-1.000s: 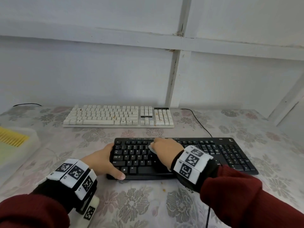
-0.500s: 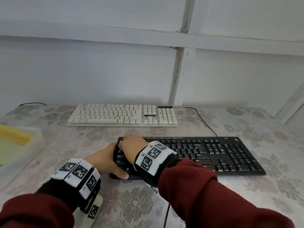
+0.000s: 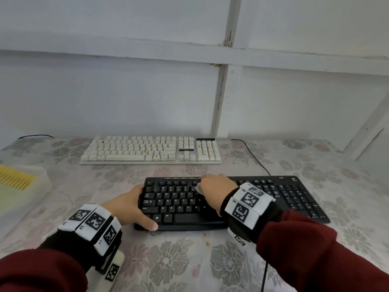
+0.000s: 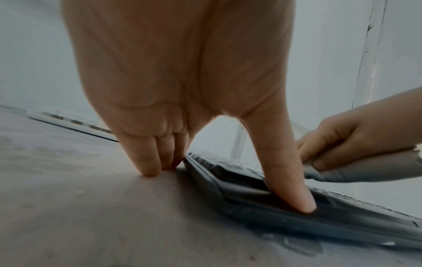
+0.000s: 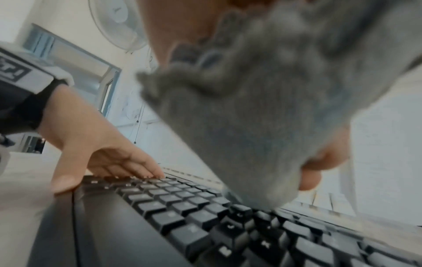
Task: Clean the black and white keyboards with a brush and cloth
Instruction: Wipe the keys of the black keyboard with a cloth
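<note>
The black keyboard [image 3: 294, 199] lies near me on the flowered table. My left hand [image 3: 128, 205] braces its left end, with straight fingers along the side edge and the thumb pressed on the front edge [image 4: 294, 202]. My right hand [image 3: 214, 190] grips a bunched grey cloth [image 3: 199, 189] and presses it on the upper key rows left of the middle. In the right wrist view the cloth [image 5: 251, 126] touches the keys and covers most of my fingers. The white keyboard [image 3: 147, 150], speckled with orange crumbs, lies farther back by the wall.
At the far left a translucent tray [image 3: 31, 199] holds a yellow brush [image 3: 14, 180]. A black cable [image 3: 252, 157] runs from the black keyboard toward the wall. A few crumbs [image 3: 207, 243] lie on the tablecloth in front of the keyboard.
My right hand swept the cloth left to the keyboard's left end, then back right toward the middle keys. My left hand stayed at the keyboard's left end.
</note>
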### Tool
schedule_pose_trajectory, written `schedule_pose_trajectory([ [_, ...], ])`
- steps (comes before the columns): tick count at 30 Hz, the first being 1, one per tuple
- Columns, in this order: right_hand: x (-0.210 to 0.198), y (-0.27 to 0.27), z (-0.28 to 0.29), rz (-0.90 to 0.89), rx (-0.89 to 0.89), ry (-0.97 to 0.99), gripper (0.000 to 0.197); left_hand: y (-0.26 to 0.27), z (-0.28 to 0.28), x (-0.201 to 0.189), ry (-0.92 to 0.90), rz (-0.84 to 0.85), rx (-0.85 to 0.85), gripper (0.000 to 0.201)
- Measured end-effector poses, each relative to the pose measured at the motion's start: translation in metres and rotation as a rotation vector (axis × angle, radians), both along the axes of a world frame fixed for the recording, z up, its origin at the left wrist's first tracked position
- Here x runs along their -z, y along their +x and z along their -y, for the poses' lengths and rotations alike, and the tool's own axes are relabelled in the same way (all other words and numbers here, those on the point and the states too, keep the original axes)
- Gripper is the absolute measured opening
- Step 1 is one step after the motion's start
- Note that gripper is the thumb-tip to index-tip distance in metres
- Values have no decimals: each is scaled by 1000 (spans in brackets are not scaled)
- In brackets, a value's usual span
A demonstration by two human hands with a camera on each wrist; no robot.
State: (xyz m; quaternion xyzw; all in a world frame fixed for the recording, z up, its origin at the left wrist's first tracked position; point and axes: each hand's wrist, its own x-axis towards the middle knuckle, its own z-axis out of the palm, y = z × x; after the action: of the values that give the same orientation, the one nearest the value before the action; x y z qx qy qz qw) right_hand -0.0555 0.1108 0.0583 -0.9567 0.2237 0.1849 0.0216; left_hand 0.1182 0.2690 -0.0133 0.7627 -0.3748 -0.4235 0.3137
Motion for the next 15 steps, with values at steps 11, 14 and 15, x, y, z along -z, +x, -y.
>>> schedule_pose_trajectory([
  [11,20,-21,17,49,-14,-25,42,-2,2,-3,-1,22,48,130],
  [14,28,-34,33,92,44,-12,47,0,2,-1,4,38,49,134],
  [15,31,-38,38,106,55,-6,44,0,2,0,6,43,47,135],
])
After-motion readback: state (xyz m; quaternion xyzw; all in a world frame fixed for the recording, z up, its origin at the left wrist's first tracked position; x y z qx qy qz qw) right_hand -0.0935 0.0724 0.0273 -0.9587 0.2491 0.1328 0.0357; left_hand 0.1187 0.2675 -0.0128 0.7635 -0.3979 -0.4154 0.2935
